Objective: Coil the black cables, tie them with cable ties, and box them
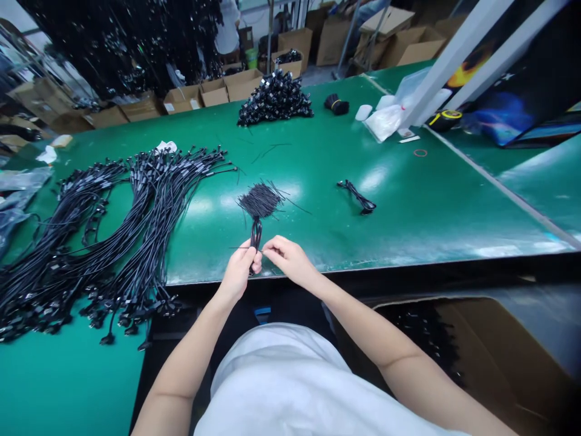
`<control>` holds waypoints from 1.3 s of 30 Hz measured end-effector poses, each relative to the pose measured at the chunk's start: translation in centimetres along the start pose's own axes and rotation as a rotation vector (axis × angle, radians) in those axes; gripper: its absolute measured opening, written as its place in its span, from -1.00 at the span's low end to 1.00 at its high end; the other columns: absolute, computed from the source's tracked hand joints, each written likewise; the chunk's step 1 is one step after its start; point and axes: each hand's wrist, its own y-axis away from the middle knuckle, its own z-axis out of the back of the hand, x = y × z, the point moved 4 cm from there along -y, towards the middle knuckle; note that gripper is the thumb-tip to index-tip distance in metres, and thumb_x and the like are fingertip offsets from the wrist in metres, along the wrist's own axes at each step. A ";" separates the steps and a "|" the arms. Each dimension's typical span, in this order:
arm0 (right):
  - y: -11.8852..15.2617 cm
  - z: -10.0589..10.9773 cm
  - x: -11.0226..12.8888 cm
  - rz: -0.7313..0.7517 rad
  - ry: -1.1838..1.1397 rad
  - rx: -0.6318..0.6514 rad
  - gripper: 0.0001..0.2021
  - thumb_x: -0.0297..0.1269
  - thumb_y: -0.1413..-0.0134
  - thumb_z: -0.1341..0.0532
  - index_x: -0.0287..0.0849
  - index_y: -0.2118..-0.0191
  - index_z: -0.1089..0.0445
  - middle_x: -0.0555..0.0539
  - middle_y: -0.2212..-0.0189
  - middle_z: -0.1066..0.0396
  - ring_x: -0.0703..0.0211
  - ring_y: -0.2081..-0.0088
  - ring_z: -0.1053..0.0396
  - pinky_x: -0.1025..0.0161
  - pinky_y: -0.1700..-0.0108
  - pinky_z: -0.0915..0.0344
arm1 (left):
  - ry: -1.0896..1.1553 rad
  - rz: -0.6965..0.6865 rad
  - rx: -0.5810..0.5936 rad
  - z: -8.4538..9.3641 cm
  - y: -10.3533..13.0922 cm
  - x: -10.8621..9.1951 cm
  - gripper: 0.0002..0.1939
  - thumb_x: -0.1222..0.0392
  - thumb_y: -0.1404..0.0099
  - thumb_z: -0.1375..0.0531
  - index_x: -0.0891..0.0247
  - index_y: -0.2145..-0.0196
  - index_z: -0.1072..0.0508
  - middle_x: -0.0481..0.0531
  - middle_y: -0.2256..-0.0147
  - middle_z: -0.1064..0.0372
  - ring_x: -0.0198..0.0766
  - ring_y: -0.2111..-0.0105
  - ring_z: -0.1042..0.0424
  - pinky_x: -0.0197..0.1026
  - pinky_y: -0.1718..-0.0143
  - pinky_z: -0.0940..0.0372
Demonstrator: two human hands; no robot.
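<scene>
My left hand [241, 266] is closed round a looped black cable [256, 233] at the front edge of the green table. A thin black tie lies across the cable and sticks out to the left. My right hand [284, 257], just to the right, pinches the other end of this tie. Just beyond the cable is a pile of short black ties [260, 200]. Farther right lies a folded black cable bundle [357, 197].
Long black cables [154, 212] cover the left side of the green table [308, 163]. At the back are a heap of black connectors [275, 100] and a banded black bundle [336, 105]. A tape measure [445, 120] lies by white posts. An open carton [490, 357] stands below right.
</scene>
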 end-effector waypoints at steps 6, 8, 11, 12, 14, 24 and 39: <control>0.8 -1.4 3.6 0.504 0.543 0.089 -0.61 -0.40 -0.36 0.19 -0.25 0.12 -0.39 -0.21 0.25 -0.36 0.10 0.23 -0.29 0.17 0.20 -0.20 | -0.389 -0.069 -0.043 1.4 0.4 -0.1 -0.63 0.08 -0.31 -0.11 0.34 0.01 -0.39 -0.14 0.61 -0.12 -0.35 0.58 -0.08 -0.28 0.49 -0.02; 0.6 -1.6 4.3 0.723 0.584 0.197 -0.60 -0.46 -0.33 0.20 -0.26 0.07 -0.38 -0.25 0.09 -0.35 0.05 0.11 -0.28 0.13 0.17 -0.20 | -0.399 0.030 0.054 1.6 0.9 -0.1 -0.79 0.14 -0.22 -0.16 0.31 0.24 -0.45 -0.12 0.62 -0.13 -0.35 0.58 -0.06 -0.27 0.51 0.02; 0.2 -1.5 5.2 0.949 0.637 0.310 -0.67 -0.49 -0.32 0.13 -0.24 0.20 -0.38 -0.22 0.17 -0.38 0.09 0.21 -0.28 0.15 0.23 -0.18 | -0.397 0.200 0.237 1.8 2.0 -0.3 -0.83 0.16 -0.14 -0.15 0.27 0.55 -0.32 -0.08 0.63 -0.15 -0.35 0.58 -0.10 -0.26 0.52 -0.01; 0.1 -1.3 5.5 0.997 0.664 0.323 -0.70 -0.49 -0.31 0.10 -0.23 0.25 -0.37 -0.18 0.27 -0.37 0.11 0.28 -0.26 0.16 0.26 -0.17 | -0.392 0.229 0.269 2.0 2.3 -0.5 -0.82 0.14 -0.12 -0.15 0.27 0.55 -0.29 -0.07 0.63 -0.16 -0.35 0.58 -0.12 -0.26 0.51 -0.04; -0.1 -1.1 6.1 1.102 0.736 0.321 -0.74 -0.50 -0.29 0.06 -0.20 0.26 -0.36 -0.12 0.36 -0.34 0.13 0.36 -0.23 0.17 0.29 -0.14 | -0.339 0.262 0.297 2.3 2.7 -0.8 -0.82 0.11 -0.09 -0.17 0.28 0.50 -0.29 -0.10 0.61 -0.15 -0.37 0.59 -0.13 -0.25 0.49 -0.09; 2.5 -4.1 5.1 1.294 1.217 0.282 -0.62 -0.56 0.07 0.04 -0.11 0.35 -0.50 -0.23 0.54 -0.21 -0.05 0.45 -0.12 0.06 0.42 0.01 | -0.223 0.320 0.277 2.4 2.7 1.0 -0.88 0.30 -0.07 -0.15 0.27 0.38 -0.28 -0.13 0.56 -0.16 -0.43 0.61 -0.12 -0.29 0.52 -0.05; -5.6 -4.4 2.2 0.054 0.178 0.226 -0.77 -0.26 -0.12 -0.01 -0.16 0.49 -0.30 -0.08 0.55 -0.33 0.14 0.51 -0.24 0.26 0.46 0.02 | -0.627 -0.219 -0.289 3.6 0.4 -2.4 -0.70 0.27 -0.29 0.02 0.28 0.10 -0.41 0.14 0.10 -0.35 -0.10 0.03 -0.29 -0.06 -0.07 -0.19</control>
